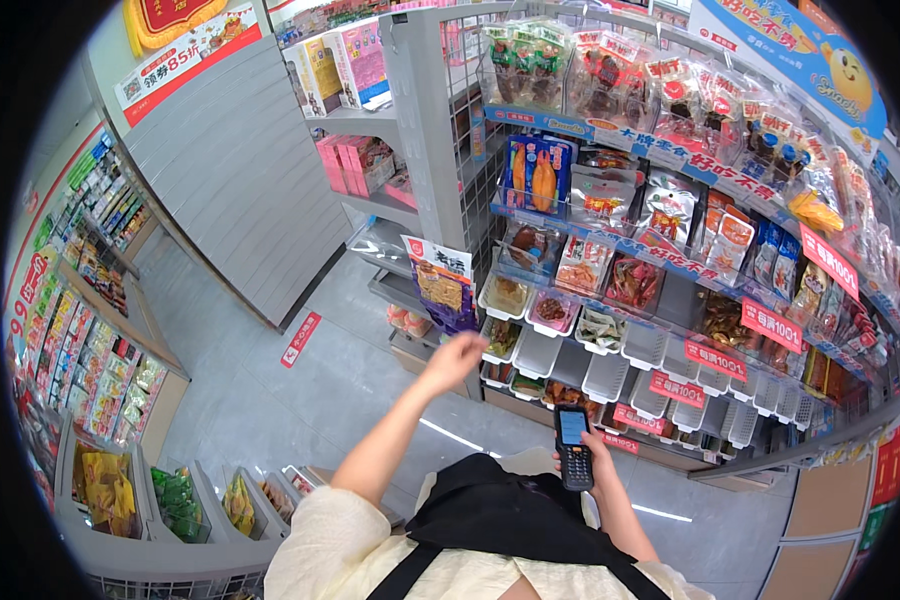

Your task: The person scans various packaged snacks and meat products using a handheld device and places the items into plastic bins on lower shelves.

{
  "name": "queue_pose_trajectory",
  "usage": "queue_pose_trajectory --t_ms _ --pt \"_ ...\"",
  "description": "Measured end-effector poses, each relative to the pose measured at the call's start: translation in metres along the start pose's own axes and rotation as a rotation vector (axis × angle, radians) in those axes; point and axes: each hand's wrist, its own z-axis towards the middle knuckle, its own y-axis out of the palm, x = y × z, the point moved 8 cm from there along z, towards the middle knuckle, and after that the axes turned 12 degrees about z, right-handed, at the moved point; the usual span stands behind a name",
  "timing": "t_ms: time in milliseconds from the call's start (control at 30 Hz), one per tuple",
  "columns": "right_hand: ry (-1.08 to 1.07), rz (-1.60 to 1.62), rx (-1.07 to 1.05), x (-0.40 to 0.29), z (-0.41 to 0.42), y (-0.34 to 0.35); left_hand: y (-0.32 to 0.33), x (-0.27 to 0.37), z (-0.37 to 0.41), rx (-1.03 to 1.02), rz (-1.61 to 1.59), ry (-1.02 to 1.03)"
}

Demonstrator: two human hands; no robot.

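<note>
My left hand [457, 360] reaches forward with curled fingers just below a purple and white snack bag [442, 285] at the shelf corner. Whether the fingers touch or grip the bag cannot be told. My right hand [601, 459] holds a black handheld terminal [573, 448] upright, its lit screen and keypad facing up. Past the left hand stands a snack rack with white plastic baskets [537, 352], some bare and some with packets. Above them are rows of packaged snacks [604, 196] behind clear front guards.
A grey shelf post [420, 120] with side shelves rises ahead. To the left stand a grey slatted panel [232, 150] and a shelf of small packets [97, 352]. Bins with yellow and green bags [176, 499] are low at left. Brown cartons [829, 487] stand at right.
</note>
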Motion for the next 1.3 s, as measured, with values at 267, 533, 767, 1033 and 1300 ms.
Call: queue_pose_trajectory --t_ms 267,533,767,1033,1300 --pt "-0.253 -0.038 0.133 -0.022 -0.063 -0.003 -0.177 0.262 0.17 0.639 0.24 0.51" --pt "-0.377 -0.025 0.072 -0.039 -0.084 0.008 -0.202 0.33 0.237 0.719 0.714 0.121" --pt "-0.329 -0.053 -0.051 -0.063 -0.076 0.03 -0.224 0.33 0.237 0.797 0.567 0.227" --pt "-0.157 -0.105 -0.26 -0.083 -0.041 0.082 -0.207 0.319 0.253 0.728 0.648 0.027" --pt "-0.048 -0.031 -0.432 -0.1 -0.043 0.098 -0.203 0.339 0.18 0.983 -0.049 0.677"
